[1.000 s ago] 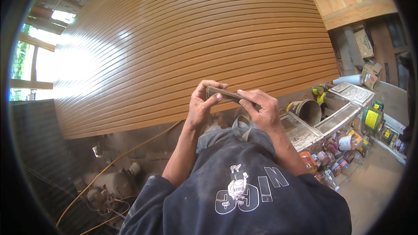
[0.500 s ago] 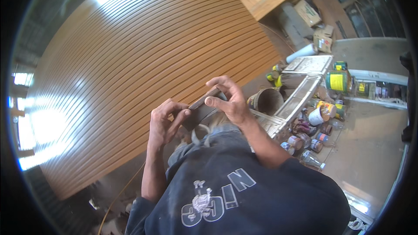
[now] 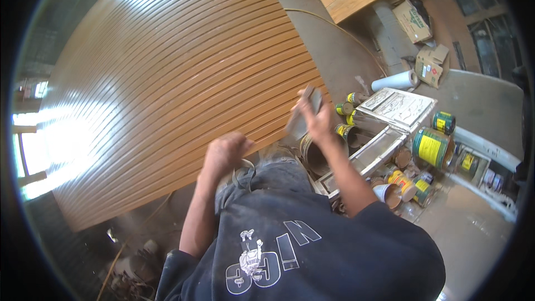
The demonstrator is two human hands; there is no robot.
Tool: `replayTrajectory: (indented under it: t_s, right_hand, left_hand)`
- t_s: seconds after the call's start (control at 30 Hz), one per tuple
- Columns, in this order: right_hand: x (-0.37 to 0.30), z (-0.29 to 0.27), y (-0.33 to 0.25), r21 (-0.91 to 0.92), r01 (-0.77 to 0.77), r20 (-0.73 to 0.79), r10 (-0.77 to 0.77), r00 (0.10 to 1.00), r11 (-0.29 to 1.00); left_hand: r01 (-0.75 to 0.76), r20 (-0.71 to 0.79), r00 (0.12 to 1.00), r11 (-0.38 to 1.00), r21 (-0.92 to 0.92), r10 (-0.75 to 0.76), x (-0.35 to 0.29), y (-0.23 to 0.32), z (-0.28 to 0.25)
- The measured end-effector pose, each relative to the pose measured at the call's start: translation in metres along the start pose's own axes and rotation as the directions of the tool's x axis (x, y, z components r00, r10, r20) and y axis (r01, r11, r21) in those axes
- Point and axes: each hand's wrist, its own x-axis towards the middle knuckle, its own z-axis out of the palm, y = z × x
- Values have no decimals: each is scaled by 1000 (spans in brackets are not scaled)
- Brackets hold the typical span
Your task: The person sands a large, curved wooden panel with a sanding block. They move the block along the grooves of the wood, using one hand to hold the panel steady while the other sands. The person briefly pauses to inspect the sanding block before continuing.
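Observation:
My right hand (image 3: pixel 319 118) grips a sanding block (image 3: pixel 310 99), a flat greyish piece with what looks like an abrasive sheet folded about it. A loose grey flap (image 3: pixel 295 125) hangs below the fingers. The block is raised over the near right edge of a large brown slatted panel (image 3: pixel 184 78), apart from its surface. My left hand (image 3: pixel 225 153), smeared by motion, is curled like a fist with nothing visible in it. It is above the panel's near edge, well away from the block.
On the right, a white-framed bench (image 3: pixel 368 150) is crowded with paint cans (image 3: pixel 432 148) and tubs. An open bucket (image 3: pixel 317 153) stands beside my right forearm. Farther back are cardboard boxes (image 3: pixel 413 21), a white roll (image 3: pixel 394 81) and a yellow hose (image 3: pixel 348 33) along the floor.
Both hands were on the block; my left has let go and dropped back slightly. My right hand has carried the block to the right. The view has shifted a little.

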Motion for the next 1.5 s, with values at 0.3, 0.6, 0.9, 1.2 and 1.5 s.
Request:
replayTrajectory:
  t_s: [0.3, 0.6, 0.9, 1.2, 1.5]
  right_hand:
    - [158, -109, 11, -733, 653, 557, -384, 737, 189]
    - [157, -72, 34, -658, 723, 643, -342, 686, 212]
    - [156, -70, 49, -525, 805, 597, -555, 579, 275]
    - [94, 112, 58, -397, 896, 756, -483, 443, 200]
    - [158, -45, 37, -452, 873, 724, -497, 479, 182]
  left_hand:
    - [798, -607, 584, 518, 308, -539, -53, -161, -5]
    - [821, -665, 537, 505, 268, -519, -59, -164, 15]
    - [811, -690, 542, 513, 280, -479, -53, -161, 13]
    - [825, -677, 526, 503, 259, -514, -57, -158, 13]
    - [839, -691, 511, 470, 274, -511, -56, -158, 16]
